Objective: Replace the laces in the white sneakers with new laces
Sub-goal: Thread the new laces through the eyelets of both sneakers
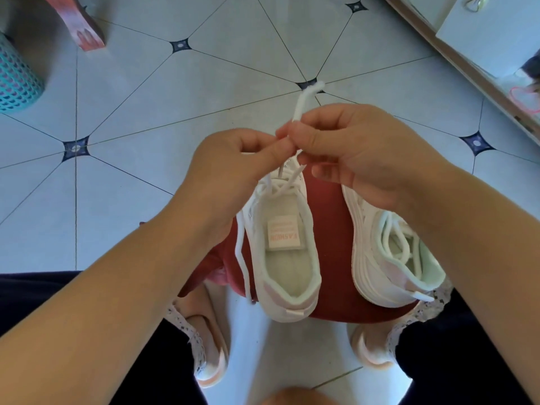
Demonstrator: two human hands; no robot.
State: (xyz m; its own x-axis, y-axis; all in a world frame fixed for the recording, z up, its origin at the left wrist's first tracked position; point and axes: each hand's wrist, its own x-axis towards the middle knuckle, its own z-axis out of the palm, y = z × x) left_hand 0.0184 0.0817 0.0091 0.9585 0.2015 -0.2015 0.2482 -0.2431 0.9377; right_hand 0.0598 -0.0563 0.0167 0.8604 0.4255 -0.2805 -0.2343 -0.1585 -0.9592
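Two white sneakers stand on a dark red stool (327, 217) between my knees. The left sneaker (287, 258) faces away from me, laced near the toe. Above it my left hand (233, 168) and my right hand (359, 153) meet and pinch a white lace (304, 100), whose looped end sticks up past my right fingers. Another strand of that lace (241, 258) hangs down the sneaker's left side. The right sneaker (385, 258) lies tilted on its side, with a loose white lace (394, 241) coiled inside its opening.
The floor is pale tile with dark diamond insets. A teal basket (16, 80) stands at the far left, a pink box (84, 27) behind it. A wooden-edged mirror (479, 62) leans at the right. My feet in pink slippers (210, 358) flank the stool.
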